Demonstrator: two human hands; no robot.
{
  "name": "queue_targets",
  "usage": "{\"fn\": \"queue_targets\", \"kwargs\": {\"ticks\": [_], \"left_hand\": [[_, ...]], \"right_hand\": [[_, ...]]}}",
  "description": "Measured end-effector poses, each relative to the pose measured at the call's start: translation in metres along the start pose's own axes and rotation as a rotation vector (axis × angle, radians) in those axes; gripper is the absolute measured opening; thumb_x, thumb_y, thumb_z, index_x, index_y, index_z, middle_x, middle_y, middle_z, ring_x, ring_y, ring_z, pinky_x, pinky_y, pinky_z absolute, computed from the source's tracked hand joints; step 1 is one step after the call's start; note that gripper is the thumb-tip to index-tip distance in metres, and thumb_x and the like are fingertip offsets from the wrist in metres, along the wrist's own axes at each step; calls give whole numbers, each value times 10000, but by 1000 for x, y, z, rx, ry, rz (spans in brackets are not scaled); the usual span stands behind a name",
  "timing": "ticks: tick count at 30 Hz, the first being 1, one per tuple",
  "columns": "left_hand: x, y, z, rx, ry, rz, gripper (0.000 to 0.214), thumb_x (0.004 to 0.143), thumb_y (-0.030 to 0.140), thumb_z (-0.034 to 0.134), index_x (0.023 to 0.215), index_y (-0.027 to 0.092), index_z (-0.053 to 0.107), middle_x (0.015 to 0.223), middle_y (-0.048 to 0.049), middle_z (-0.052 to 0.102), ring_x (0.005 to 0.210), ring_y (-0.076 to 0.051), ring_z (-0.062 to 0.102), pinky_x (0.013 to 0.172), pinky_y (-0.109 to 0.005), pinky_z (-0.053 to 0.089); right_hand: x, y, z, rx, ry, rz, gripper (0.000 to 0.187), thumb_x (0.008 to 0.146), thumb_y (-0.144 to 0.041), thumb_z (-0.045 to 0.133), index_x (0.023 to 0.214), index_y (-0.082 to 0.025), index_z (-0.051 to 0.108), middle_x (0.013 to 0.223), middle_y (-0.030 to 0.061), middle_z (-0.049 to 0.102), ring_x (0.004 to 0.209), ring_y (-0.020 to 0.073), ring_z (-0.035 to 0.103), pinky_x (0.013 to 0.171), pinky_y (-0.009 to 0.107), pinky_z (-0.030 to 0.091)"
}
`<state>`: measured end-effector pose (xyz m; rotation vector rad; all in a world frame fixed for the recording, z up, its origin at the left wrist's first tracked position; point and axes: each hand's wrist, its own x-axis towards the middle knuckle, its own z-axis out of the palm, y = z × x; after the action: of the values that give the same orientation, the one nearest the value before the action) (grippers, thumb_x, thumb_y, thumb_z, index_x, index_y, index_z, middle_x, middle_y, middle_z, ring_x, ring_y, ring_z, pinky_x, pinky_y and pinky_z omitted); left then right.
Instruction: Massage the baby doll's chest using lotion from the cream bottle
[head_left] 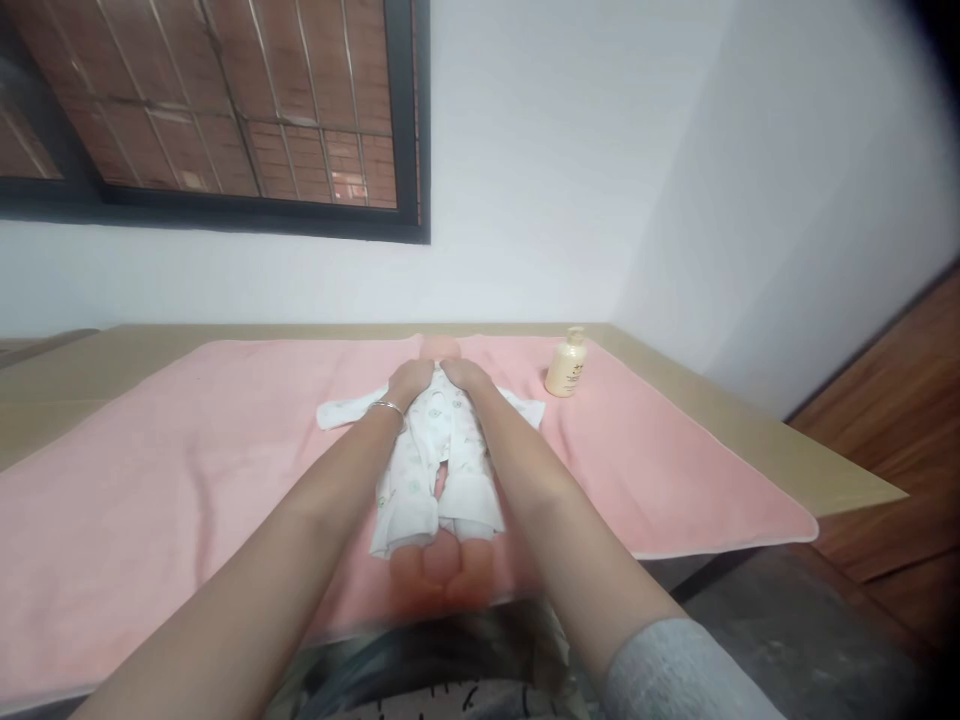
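A baby doll (442, 557) lies on its back on a pink blanket (247, 430), its feet toward me and its head at the far end. Spread over its body is a white baby outfit (441, 415) with small prints, the sleeves stretched out to both sides. My left hand (411, 381), a bracelet at its wrist, is closed on the outfit's neckline. On the other side of the neckline my right hand (466, 375) is closed on the fabric too. The two hands are close together, and the fingertips are partly hidden.
A cream pump bottle (568, 362) stands on the blanket at the back right. Under the blanket is a tan tabletop (720, 410) that reaches the white wall. A barred window (262, 110) is at the upper left, and wooden panels (885, 430) are at the right.
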<state>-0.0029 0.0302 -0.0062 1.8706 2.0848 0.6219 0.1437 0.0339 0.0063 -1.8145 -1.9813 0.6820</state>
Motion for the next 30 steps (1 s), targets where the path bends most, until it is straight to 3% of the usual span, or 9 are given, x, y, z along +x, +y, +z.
{"fn": "queue_targets", "kwargs": {"ticks": [16,30], "left_hand": [[-5,4,-3,-17,9,-17,543,872,529,268,1024,156,631,1095,-168,637,986,-300,596,782,-359,420],[-5,-2,0,-65,33,-5,521,856,534,311,1042,163,626,1094,-153,642,974,-286,603,771,-334,424]], "right_hand": [[-8,6,0,112,33,-16,597,842,-555,362,1207,-130,567,1282,146,529,1166,318,486,948,422,371],[-13,19,5,162,85,-34,671,836,-611,332,1203,-100,567,1227,175,562,1109,303,533,920,372,385]]}}
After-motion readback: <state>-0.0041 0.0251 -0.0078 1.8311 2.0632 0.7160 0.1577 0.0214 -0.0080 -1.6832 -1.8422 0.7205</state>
